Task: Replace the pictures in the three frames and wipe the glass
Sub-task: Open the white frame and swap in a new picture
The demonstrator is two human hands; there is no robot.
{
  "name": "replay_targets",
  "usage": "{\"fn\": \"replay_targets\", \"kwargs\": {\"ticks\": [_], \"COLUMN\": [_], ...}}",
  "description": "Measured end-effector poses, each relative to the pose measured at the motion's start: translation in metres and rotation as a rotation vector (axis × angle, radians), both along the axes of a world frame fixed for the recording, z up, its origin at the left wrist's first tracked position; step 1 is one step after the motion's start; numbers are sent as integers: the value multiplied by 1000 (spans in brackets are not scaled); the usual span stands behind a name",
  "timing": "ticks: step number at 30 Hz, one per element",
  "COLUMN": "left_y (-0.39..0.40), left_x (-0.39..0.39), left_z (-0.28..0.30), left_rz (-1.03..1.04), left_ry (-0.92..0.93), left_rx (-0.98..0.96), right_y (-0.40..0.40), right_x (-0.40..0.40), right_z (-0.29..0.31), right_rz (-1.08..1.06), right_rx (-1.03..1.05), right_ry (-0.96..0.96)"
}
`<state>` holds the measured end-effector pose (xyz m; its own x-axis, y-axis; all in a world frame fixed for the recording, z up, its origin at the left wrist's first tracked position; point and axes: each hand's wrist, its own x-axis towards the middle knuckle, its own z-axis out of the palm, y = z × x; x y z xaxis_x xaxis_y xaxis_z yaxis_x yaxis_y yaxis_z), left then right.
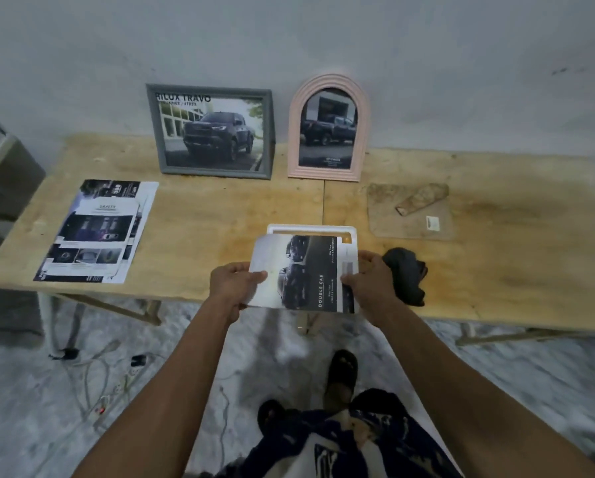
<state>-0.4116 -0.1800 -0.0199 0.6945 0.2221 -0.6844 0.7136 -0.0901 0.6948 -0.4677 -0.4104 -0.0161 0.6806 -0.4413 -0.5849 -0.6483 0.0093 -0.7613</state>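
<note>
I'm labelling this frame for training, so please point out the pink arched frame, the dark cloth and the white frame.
pink arched frame [326, 82]: head view, top of arch.
dark cloth [405, 274]: head view, its middle.
white frame [310, 229]: head view, top edge.

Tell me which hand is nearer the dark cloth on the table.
Right. The right hand, gripping the picture's right edge, sits just left of the dark cloth, nearly touching it. The left hand holds the opposite edge, a full sheet-width farther away.
</note>
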Motion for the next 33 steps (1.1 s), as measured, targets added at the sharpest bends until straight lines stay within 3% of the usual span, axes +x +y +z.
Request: {"fn": "replay_targets", "kwargs": {"ticks": [6,33], "left_y": [-42,-49], "left_x": [9,58], "left_z": [-8,-43], "left_rz": [-150,-639], "left_ry": [-34,-66], "left_rx": [245,730], "right_y": [-38,-39], "right_x": [16,65], "right_z": [-16,-49], "right_rz": [21,153], "right_rx": [-37,-324], "right_ry": [67,184]}}
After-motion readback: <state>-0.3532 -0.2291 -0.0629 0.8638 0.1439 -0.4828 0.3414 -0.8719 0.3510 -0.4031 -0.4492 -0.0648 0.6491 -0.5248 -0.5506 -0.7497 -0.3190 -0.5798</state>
